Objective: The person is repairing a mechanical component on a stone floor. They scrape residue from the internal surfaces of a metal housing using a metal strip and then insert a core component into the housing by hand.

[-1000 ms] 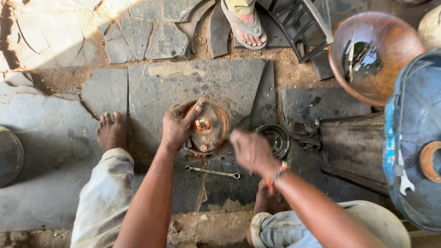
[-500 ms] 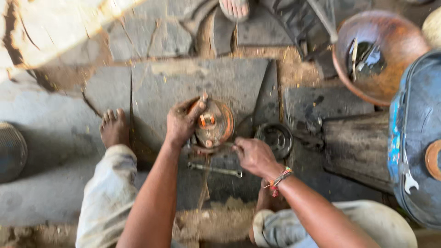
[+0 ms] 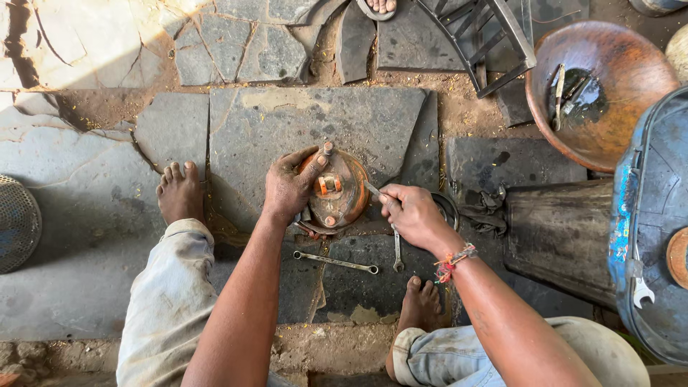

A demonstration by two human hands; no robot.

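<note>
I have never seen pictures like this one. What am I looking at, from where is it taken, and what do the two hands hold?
The picture comes from one camera worn on a person's head, looking straight down. So the two arms entering from the bottom belong to that person, who sits low on a floor of flat stone slabs, with bare feet on it.

The left hand grips a round, rusty orange metal part, tilted up on its edge on the stone. The right hand holds a thin metal tool, whose tip touches that part.

On the stone below lie two wrenches: a long one lying flat across, and a shorter one partly under the right hand. To the right stand a rusty bowl with tools inside and a blue metal container. At the top edge you see another person's foot in a sandal.
</note>
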